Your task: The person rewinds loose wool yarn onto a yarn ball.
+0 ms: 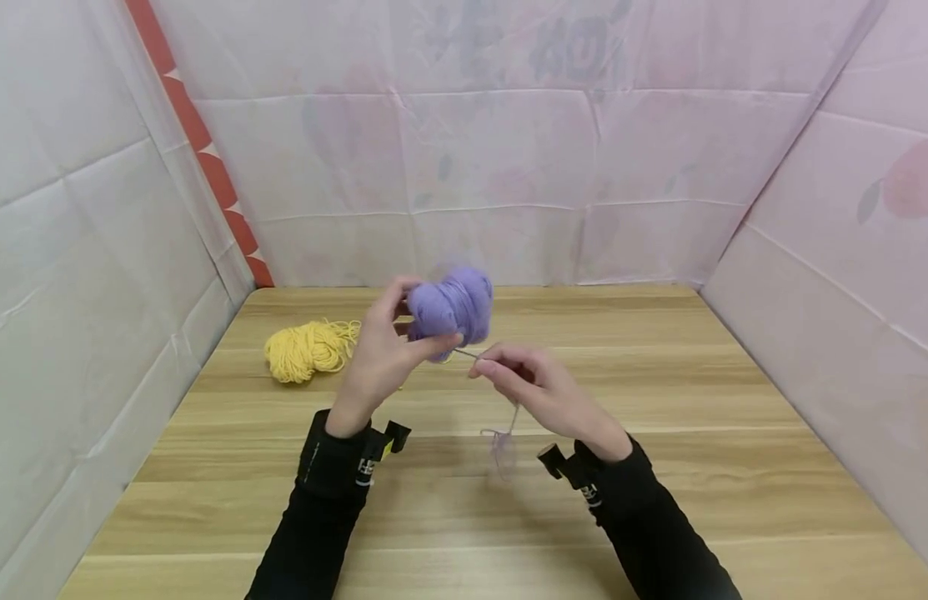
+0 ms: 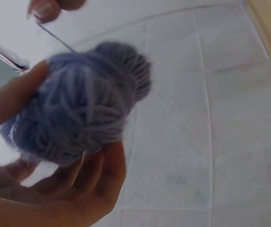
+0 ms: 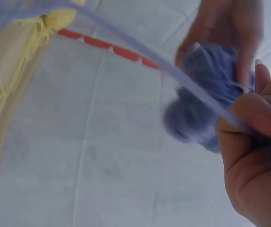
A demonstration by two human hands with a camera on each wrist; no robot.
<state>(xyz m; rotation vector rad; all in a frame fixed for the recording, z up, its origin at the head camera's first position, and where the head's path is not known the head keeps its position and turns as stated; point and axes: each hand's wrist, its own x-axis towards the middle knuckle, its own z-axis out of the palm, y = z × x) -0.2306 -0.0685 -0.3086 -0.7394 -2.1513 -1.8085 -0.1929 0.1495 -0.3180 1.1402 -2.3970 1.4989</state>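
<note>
A purple ball of yarn (image 1: 452, 307), pinched in at its middle by wound strands, is held above the table by my left hand (image 1: 381, 350). In the left wrist view the thumb and fingers curl round the yarn ball (image 2: 74, 109) from both sides. My right hand (image 1: 542, 387) pinches a purple strand between thumb and fingertips, just right of the ball. That strand (image 1: 466, 353) runs taut from the ball to the pinch. Below the right hand the loose tail (image 1: 501, 437) dangles with a small loop; it crosses the right wrist view as a blurred strand (image 3: 164, 66).
A yellow skein of yarn (image 1: 306, 352) lies on the wooden table (image 1: 621, 500) left of the left hand, with loose strands (image 3: 24, 61) trailing from it. White sheeting (image 1: 494, 158) walls the table's back and both sides.
</note>
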